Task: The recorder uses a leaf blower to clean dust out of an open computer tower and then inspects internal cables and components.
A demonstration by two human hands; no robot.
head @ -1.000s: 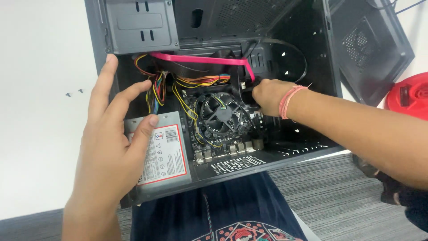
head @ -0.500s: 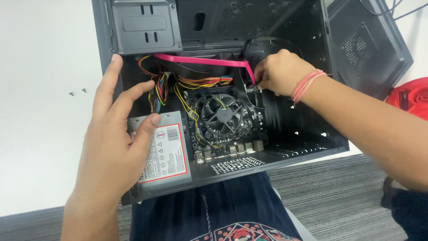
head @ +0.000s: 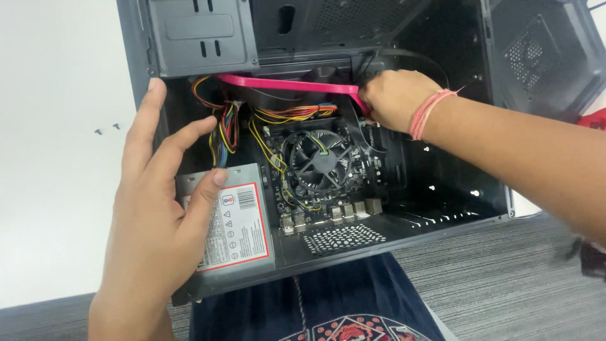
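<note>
An open black computer case (head: 467, 208) lies on its side on a white table. My left hand (head: 158, 208) rests flat on the grey power supply (head: 243, 221) and the case's left edge, fingers spread. My right hand (head: 394, 98) reaches deep inside and is closed on the end of a flat pink cable (head: 287, 84) that runs across the top of the case. Below it sit the black cooler fan (head: 320, 158) and bundles of yellow, red and orange wires (head: 271, 136).
A grey drive bay (head: 199, 35) is at the case's upper left. Two small screws (head: 106, 129) lie on the white table to the left. A red object (head: 593, 120) shows at the right edge. Dark patterned cloth (head: 341, 303) and grey carpet lie below.
My right hand has moved up and back inside the case, along the pink cable's end. The view has shifted slightly; my left hand stays on the power supply.
</note>
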